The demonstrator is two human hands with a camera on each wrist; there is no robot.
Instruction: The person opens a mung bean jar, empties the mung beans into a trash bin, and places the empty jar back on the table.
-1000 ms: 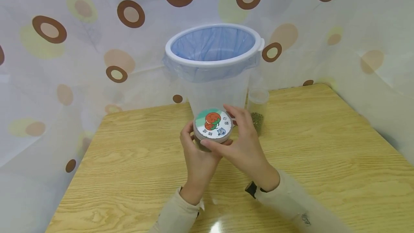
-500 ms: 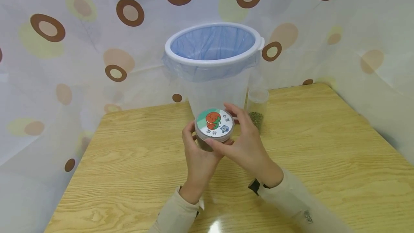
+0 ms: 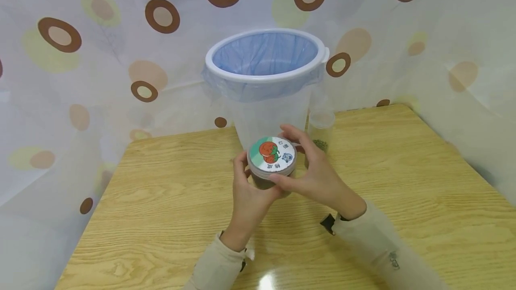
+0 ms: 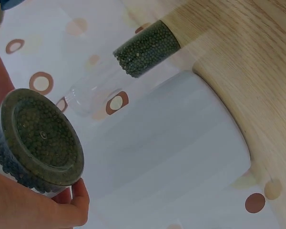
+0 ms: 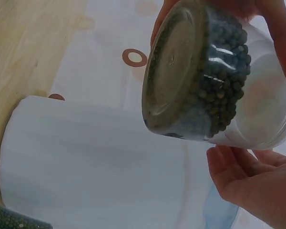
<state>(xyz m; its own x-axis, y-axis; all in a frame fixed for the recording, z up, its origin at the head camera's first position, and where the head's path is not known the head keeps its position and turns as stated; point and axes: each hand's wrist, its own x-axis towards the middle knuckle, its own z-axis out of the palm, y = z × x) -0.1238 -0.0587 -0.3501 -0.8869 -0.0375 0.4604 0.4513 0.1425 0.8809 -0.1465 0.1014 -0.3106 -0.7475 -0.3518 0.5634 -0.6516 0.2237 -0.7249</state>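
My left hand (image 3: 251,196) grips the body of a round clear plastic jar (image 3: 263,183) from the left and below. Its lid (image 3: 272,155) bears a sticker with two red tomato-like fruits and faces up, tilted toward the head camera. My right hand (image 3: 316,176) grips the lid's edge, thumb at the near side and fingers at the far right. Dark green round beans, like mung beans, fill the lower part of the jar, seen through its base (image 4: 43,136) in the left wrist view. The lid looks seated on the jar. Both hands hold it above the table.
Behind the hands stands a white bin (image 3: 268,117) lined with a blue bag. Next to it on the right, a tall clear bottle (image 3: 321,131) stands partly filled with green beans. All rests on a wooden table (image 3: 169,200) against a patterned cloth backdrop (image 3: 109,57).
Both hands and the jar have shifted slightly right. The lid's picture has turned counterclockwise in the head view; whether the jar body turned too, I cannot tell.
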